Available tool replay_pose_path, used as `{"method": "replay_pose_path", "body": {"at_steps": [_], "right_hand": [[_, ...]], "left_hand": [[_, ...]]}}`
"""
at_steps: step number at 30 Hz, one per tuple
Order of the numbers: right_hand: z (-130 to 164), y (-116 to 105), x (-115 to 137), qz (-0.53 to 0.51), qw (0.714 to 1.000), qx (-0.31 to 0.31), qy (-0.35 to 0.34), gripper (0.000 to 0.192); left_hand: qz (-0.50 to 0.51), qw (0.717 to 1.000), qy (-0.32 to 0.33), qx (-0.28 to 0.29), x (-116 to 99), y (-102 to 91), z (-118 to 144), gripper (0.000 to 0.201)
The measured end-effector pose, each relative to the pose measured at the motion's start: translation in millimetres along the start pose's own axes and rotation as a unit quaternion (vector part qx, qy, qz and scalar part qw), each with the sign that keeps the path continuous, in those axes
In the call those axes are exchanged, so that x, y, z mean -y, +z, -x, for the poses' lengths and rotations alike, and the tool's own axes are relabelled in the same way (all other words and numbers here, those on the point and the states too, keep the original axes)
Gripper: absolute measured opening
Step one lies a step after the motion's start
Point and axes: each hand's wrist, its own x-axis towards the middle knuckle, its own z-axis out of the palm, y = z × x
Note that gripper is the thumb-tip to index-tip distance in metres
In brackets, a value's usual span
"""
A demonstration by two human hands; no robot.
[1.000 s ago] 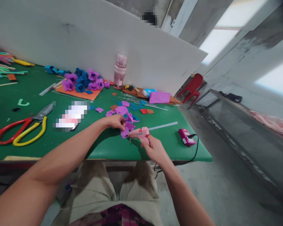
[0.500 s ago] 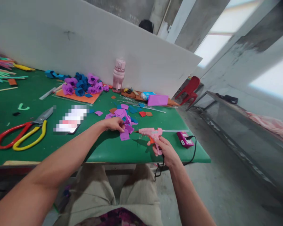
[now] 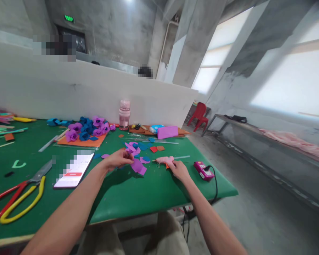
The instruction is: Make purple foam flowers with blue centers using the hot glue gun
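My left hand [image 3: 118,159] is closed, fingertips pinching a purple petal piece [image 3: 138,167] that hangs down over the green table. Curled purple pieces [image 3: 132,147] show just above those fingers; whether they are joined to the held one I cannot tell. My right hand [image 3: 180,170] is closed around the handle of a pink hot glue gun [image 3: 164,160], low over the tabletop. Its nozzle points left, towards the petals, and a clear glue stick [image 3: 182,157] juts from its back. Loose blue petals [image 3: 143,146] and a red petal [image 3: 154,149] lie beyond my hands.
Scissors with red and yellow handles [image 3: 34,187] and a phone [image 3: 76,170] lie left. Purple and blue flowers [image 3: 86,129] rest on orange sheets near a pink bottle [image 3: 124,115]. A magenta power box [image 3: 203,171] with a black cord sits right. A white partition [image 3: 95,85] stands behind.
The view has tipped upward. My left hand has lifted the purple petal piece off the pile. My right hand has lowered the glue gun and turned over its handle.
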Motion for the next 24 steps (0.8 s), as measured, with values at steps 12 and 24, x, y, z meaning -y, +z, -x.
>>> {"method": "replay_pose_path", "body": {"at_steps": [12,24], "right_hand": [[-22,40,125,-0.149,0.979,0.052,-0.128,0.018],[-63,87,124,-0.576,0.81,0.055,0.092,0.022]], "left_hand": [[-0.116,0.989,0.053,-0.079,-8,-11.0,3,0.021],[-0.057,0.974,0.041,-0.216,5,-19.5,-8,0.031]]}}
